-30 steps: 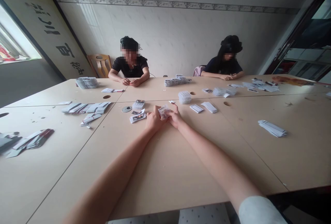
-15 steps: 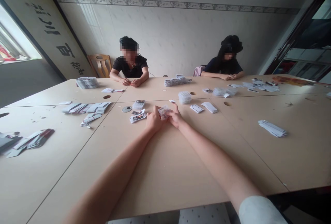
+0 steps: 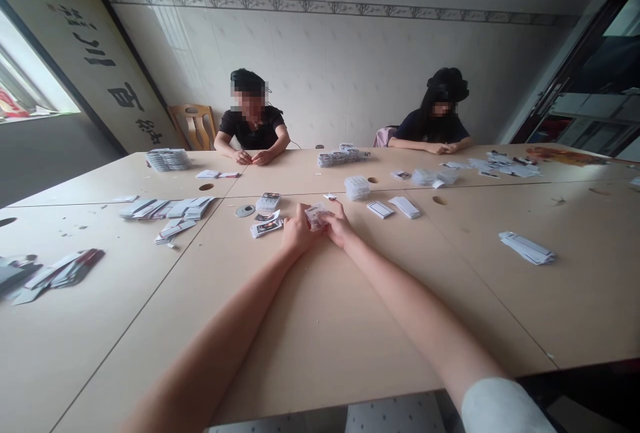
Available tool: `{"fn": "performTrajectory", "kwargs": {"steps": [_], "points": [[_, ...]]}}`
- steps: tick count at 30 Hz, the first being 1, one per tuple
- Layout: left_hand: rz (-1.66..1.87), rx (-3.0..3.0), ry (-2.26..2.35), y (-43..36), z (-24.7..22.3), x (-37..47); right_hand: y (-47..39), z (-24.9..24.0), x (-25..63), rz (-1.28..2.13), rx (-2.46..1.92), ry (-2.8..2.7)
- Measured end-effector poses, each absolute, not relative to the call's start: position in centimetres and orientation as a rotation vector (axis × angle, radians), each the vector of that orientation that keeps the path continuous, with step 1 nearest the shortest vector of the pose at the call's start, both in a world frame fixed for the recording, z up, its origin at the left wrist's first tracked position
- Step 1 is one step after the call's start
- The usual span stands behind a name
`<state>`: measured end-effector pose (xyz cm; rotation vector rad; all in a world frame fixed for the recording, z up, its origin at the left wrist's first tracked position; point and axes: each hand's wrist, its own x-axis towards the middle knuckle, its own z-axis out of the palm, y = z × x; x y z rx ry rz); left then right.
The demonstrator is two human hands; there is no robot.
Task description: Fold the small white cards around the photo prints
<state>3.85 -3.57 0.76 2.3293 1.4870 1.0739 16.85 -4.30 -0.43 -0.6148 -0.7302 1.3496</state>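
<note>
Both of my hands meet above the table, closed on a small clear plastic case [image 3: 316, 215] that shows something printed or pinkish inside. My left hand [image 3: 298, 229] grips its left side with the thumb up along the edge. On the other side my right hand [image 3: 339, 225] pinches the case between thumb and fingers. Just left of my left hand lie small printed cards [image 3: 267, 226], with a stack of clear cases [image 3: 269, 202] behind them. A round grey disc [image 3: 245, 211] is beside that stack. Beyond my right hand is a small white piece [image 3: 330, 197].
Clear cases [image 3: 357, 187] and white card stacks [image 3: 381, 209] stand ahead to the right. Folded cards [image 3: 167, 209] spread at left; another bundle [image 3: 527, 248] lies far right. Across the wooden table [image 3: 320, 353] sit two people [image 3: 251, 126], [image 3: 435, 123] with their hands on it.
Almost nothing differs. Both hands keep hold of the plastic case in the same spot, with at most a slight shift of its tilt.
</note>
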Motion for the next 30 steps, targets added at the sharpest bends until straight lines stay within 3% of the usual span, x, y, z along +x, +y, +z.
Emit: {"fn": "performTrajectory", "kwargs": {"steps": [18,30], "points": [[1.126,2.216,1.492,-2.6,0.5,3.4,-3.9,-0.5,17.0,1.287,-0.655,-0.652],[1.277,2.207,1.36,-2.1,0.5,3.3,-4.4,-0.2,17.9,1.438,-0.501,-0.693]]}}
